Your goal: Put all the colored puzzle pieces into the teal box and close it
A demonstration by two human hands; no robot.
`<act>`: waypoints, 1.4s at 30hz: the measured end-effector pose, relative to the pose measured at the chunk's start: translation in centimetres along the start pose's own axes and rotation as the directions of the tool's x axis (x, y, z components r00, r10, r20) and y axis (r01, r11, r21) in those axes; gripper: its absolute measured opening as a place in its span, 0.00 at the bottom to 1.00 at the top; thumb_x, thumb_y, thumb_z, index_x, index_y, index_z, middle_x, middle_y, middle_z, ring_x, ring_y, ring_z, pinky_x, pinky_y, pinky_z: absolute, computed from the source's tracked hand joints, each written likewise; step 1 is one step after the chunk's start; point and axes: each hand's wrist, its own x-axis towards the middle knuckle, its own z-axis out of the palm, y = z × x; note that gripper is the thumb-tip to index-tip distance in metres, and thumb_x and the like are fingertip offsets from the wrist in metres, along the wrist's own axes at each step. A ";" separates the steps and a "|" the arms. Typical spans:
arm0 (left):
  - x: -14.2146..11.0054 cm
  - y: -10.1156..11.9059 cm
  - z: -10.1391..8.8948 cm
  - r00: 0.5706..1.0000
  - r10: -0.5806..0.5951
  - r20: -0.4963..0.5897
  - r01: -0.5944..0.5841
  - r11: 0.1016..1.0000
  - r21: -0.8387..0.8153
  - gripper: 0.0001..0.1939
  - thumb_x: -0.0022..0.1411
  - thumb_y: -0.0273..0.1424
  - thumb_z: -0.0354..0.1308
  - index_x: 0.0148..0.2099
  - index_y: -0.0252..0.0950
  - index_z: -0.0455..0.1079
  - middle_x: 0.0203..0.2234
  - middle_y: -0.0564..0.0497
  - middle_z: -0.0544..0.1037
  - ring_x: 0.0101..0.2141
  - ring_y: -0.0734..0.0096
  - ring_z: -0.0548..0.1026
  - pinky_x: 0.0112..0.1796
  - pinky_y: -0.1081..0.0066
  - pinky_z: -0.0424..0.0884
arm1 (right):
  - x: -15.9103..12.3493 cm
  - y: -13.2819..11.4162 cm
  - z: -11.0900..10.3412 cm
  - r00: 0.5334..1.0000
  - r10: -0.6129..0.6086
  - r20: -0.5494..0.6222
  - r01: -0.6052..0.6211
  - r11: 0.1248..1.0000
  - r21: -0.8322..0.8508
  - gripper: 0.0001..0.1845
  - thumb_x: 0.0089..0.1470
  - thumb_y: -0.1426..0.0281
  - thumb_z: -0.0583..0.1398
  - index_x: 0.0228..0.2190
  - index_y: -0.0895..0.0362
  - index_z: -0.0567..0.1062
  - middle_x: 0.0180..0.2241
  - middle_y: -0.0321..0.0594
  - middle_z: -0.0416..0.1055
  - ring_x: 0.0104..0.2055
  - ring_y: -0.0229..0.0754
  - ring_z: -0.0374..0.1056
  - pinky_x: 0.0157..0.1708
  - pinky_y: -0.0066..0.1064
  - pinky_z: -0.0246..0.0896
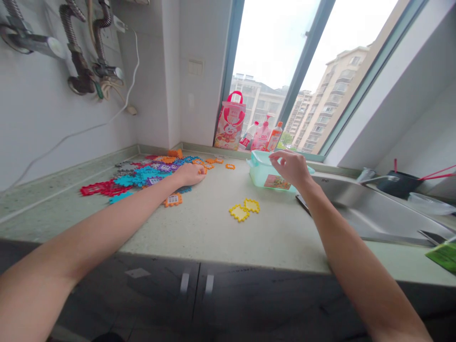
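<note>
Two hands (193,174) (291,167) — left near pieces (146,176), right near tub (258,174).

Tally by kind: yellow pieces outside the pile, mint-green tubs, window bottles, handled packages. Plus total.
Yellow jagged-edged flat pieces: 2
Translucent mint-green plastic tub: 1
Pink, clear and orange bottles: 3
Pink handled package: 1
Total: 7

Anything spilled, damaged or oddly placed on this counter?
No spill or damage is visible. Slightly odd: two yellow pieces lie by themselves, in front of the green container and well apart from the jumbled heap of coloured pieces.
</note>
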 end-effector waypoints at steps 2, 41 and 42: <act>0.0 -0.1 0.1 1.000 0.002 -0.001 -0.002 1.000 -0.004 0.19 0.68 0.45 0.55 0.52 0.45 0.80 0.41 0.48 0.86 0.44 0.55 0.83 0.42 0.67 0.74 | -0.2 -2.2 0.2 0.985 -0.076 0.156 0.065 0.995 0.075 0.14 0.65 0.61 0.61 0.41 0.50 0.88 0.35 0.39 0.84 0.31 0.44 0.76 0.38 0.35 0.68; 0.4 -0.3 0.1 1.000 -0.008 0.013 0.008 1.000 -0.002 0.17 0.68 0.44 0.56 0.51 0.45 0.80 0.42 0.48 0.85 0.44 0.54 0.83 0.40 0.66 0.72 | -2.1 -7.9 0.1 0.558 -0.089 0.825 -0.019 0.993 0.120 0.32 0.54 0.53 0.71 0.56 0.53 0.79 0.49 0.45 0.83 0.44 0.48 0.80 0.40 0.32 0.69; 0.4 -0.3 0.2 1.000 -0.007 0.012 0.007 1.000 -0.003 0.17 0.68 0.45 0.56 0.51 0.44 0.80 0.42 0.48 0.85 0.43 0.54 0.83 0.40 0.66 0.72 | -2.2 -8.4 -0.2 0.559 -0.120 0.821 -0.031 0.986 0.165 0.31 0.56 0.51 0.70 0.56 0.53 0.79 0.49 0.45 0.83 0.44 0.48 0.80 0.40 0.32 0.69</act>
